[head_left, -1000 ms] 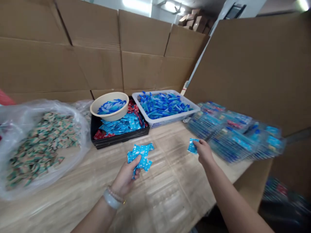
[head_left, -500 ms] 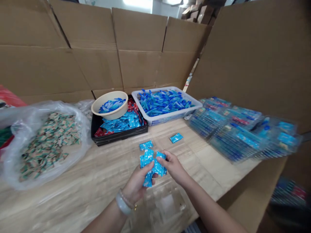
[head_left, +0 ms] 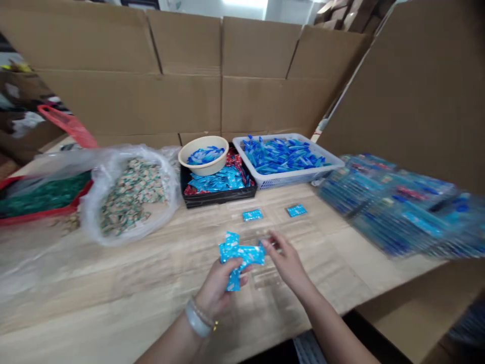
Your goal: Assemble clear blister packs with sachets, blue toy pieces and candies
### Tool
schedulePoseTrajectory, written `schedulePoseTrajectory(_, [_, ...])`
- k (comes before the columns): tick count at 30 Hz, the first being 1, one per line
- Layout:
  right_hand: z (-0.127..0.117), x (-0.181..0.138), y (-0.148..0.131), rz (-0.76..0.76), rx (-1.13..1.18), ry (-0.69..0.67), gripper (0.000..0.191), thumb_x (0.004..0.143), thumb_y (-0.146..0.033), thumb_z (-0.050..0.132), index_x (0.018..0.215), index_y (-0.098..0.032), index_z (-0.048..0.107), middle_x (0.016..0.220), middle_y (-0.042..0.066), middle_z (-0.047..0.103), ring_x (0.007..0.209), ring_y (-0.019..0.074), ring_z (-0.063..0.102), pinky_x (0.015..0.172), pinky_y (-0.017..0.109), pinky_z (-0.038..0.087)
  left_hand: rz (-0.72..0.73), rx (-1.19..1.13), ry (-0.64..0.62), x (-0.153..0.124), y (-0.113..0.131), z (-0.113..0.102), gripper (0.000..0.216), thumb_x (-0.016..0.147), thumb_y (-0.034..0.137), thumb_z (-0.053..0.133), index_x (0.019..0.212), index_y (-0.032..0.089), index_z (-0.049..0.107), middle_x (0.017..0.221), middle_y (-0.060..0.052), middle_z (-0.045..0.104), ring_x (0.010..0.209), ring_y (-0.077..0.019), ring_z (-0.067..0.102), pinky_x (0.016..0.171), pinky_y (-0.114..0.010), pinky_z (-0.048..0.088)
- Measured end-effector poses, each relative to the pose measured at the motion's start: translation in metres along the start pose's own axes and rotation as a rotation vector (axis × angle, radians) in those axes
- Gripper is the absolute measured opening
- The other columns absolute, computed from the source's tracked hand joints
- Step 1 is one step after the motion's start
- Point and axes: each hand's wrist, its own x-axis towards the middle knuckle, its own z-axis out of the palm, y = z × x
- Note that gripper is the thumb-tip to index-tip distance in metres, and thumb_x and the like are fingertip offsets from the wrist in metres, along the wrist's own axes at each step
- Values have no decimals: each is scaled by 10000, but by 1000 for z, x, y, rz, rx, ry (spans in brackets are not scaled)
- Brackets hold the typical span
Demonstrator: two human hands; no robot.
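My left hand [head_left: 217,285] is closed around a bunch of small blue sachets [head_left: 238,255], held just above the wooden table [head_left: 125,283]. My right hand [head_left: 286,258] is beside it, its fingertips pinching the right end of that bunch. Two single blue sachets lie flat on the table further back, one [head_left: 252,215] on the left and the other sachet [head_left: 296,210] on the right.
At the back stand a cream bowl [head_left: 203,154] of blue items, a black tray [head_left: 217,194] of sachets and a white basket [head_left: 290,162] of blue pieces. A clear bag [head_left: 129,199] of green-brown sachets lies left. Clear packs [head_left: 390,202] are stacked right. Cardboard walls [head_left: 257,81] surround the table.
My right hand set one sachet down on the table, came back to the bunch in my left hand, and now pinches it. A second sachet lies on the table. The view swung left.
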Motion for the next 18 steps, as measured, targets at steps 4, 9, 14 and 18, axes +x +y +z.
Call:
schedulePoseTrajectory(4, [46,14,-26,54,185,-320,316,722,-459,444,708,-165,559,487,-36,463,424,108,426,428,234,343,127,66,92,-4,19,-29,251,658,178,629,890,119,554,836,-71,642,686,-169,625,516,-218,478])
schedulePoseTrajectory(9, [107,71,-67,-179,-64,-233,155,701,-314,534,676,-173,592,677,30,586,683,161,532,616,261,396,146,14,224,-9,52,-83,193,672,138,576,860,115,538,800,-71,635,663,-163,616,546,-259,498])
schedulePoseTrajectory(14, [135,46,-85,-243,2,-476,211,696,-353,559,800,-175,605,692,23,573,675,143,515,612,253,396,165,21,84,-24,56,-102,239,612,112,598,849,112,570,803,-60,637,670,-147,601,622,-282,510])
schedulePoseTrajectory(18, [133,-2,-81,-84,272,-709,207,671,-375,569,708,-174,532,557,-40,500,499,91,455,477,215,364,214,146,66,-38,46,-107,292,591,181,634,871,113,586,755,-53,635,610,-143,576,510,-242,483])
